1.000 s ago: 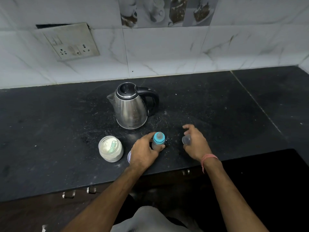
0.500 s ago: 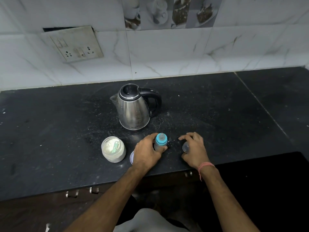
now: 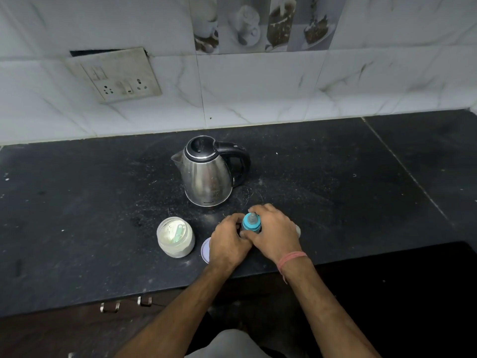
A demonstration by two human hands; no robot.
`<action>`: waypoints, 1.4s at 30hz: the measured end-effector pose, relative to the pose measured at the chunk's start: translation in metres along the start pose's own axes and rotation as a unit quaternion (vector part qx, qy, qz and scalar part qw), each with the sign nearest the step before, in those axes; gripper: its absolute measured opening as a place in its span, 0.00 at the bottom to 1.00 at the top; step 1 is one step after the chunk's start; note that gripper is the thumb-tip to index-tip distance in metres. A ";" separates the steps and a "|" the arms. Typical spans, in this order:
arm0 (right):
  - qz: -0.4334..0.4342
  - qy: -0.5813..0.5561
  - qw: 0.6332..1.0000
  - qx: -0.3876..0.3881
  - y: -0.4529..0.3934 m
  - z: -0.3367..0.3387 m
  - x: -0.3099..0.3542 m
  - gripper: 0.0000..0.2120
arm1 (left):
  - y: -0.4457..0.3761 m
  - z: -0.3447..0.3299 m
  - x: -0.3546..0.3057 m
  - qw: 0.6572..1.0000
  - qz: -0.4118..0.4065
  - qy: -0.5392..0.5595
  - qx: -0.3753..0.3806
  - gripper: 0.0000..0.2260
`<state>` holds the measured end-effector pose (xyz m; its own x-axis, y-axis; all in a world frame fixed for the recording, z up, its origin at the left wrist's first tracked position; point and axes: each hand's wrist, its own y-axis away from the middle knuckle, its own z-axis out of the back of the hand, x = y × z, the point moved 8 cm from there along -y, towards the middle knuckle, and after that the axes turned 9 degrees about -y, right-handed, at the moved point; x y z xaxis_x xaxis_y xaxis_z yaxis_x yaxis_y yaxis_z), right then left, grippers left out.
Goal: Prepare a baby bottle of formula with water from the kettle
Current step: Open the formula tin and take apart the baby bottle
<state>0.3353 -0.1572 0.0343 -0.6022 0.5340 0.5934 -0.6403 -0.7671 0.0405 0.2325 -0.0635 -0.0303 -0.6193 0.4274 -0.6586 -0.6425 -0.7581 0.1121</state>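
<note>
Left hand [image 3: 228, 244] clasps the small clear baby bottle [image 3: 251, 224] upright on the black stone surface [image 3: 77, 228], steadying it; right hand [image 3: 275, 232] grips its teal collar, likely to twist; steel kettle [image 3: 206, 174] beyond both hands.

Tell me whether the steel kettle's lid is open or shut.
Shut. The black lid sits flat inside the rim of the stainless steel kettle, which stands upright on the black countertop, untouched by either hand.

Black stone counter [image 3: 77, 228], dusted with pale specks. White marble-look wall tiles [image 3: 258, 86] behind; one decorative band [image 3: 263, 24] (cups, desserts). Grimy switch-and-socket plate [image 3: 116, 76] upper left, tilted. Metal drawer handles [image 3: 126, 303] below counter edge.
</note>
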 end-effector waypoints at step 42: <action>-0.032 0.082 0.990 0.107 -0.013 0.008 0.022 0.24 | 0.006 0.012 -0.008 0.997 -0.066 -0.013 0.039 0.21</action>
<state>0.3338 -0.1381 0.0533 -0.6446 0.6213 0.4455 -0.5751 -0.7780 0.2530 0.2289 -0.0655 -0.0157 -0.5383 0.5336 -0.6523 -0.7512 -0.6546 0.0845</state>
